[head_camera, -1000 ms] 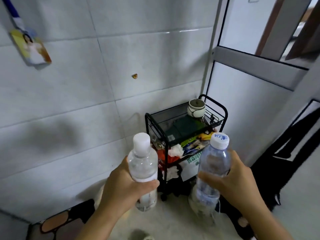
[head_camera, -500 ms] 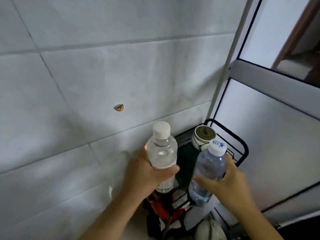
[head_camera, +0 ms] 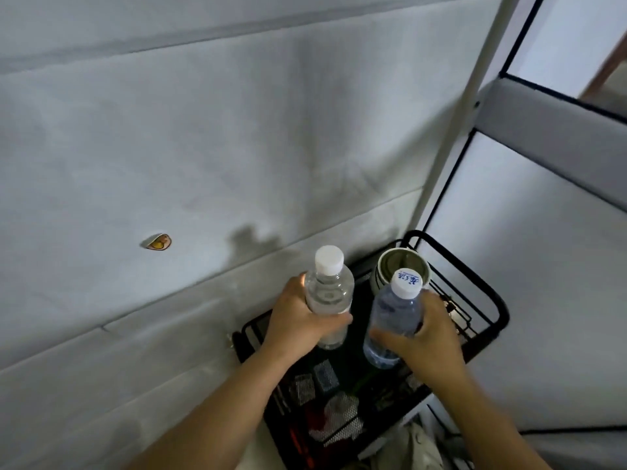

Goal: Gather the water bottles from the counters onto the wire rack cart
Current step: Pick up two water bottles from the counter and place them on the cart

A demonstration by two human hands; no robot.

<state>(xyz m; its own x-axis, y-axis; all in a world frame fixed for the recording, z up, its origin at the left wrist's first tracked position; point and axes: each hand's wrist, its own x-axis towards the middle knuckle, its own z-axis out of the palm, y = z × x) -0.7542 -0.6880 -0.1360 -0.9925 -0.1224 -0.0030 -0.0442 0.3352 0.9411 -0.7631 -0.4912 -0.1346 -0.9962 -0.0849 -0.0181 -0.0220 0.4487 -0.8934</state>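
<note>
I have a bottle in each hand, both over the top shelf of the cart (head_camera: pixel 498 320), which stands against the tiled wall (head_camera: pixel 169 147). My left hand (head_camera: pixel 298 325) wraps its fingers round the lower body of the left bottle (head_camera: pixel 328 295), thumb across the front, so the fingers are closed on it rather than spread. My right hand (head_camera: pixel 424 337) grips the right bottle (head_camera: pixel 393 317) the same way, fingers curled round its far side and thumb on the near side. Both bottles stand close to upright, caps up, long axes pointing down at the shelf; the right one tilts slightly toward me at the base. I judge that what matters for the set-down is the drop straight below each base: the left bottle hangs over the shelf's wall side, the right one nearer the middle, just in front of the jar (head_camera: pixel 390 266) in the far corner. I cannot tell whether either base is touching the mesh yet. The right hand is nearer the jar, so I would lower that bottle with care not to knock it. Clutter shows on the lower shelf beneath, too blurred to name.
</note>
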